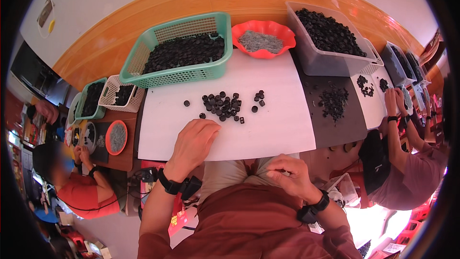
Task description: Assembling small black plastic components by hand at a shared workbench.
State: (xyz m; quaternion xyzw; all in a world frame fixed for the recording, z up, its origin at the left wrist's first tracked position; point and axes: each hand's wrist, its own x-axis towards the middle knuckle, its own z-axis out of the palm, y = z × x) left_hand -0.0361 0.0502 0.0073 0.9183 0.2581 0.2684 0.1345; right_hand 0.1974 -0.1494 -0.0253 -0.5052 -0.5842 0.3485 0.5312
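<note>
On the white sheet (167, 129) in front of me lies a loose cluster of small black cylindrical parts (223, 104), with a few strays at either side. My left hand (194, 140) is palm down at the sheet's near edge, just below the cluster. Its fingers are bent and held together, and their undersides are hidden. Over my lap, off the sheet, is my right hand (290, 175). There the fingers are curled with the thumb against them; anything between them is too small or hidden to make out.
Behind the sheet stand a green basket (179, 76) of black parts, a red scalloped bowl (263, 53) of thin grey pieces, and a clear bin (330, 62) of black parts. A dark mat (345, 132) bears more pieces. People work at both sides.
</note>
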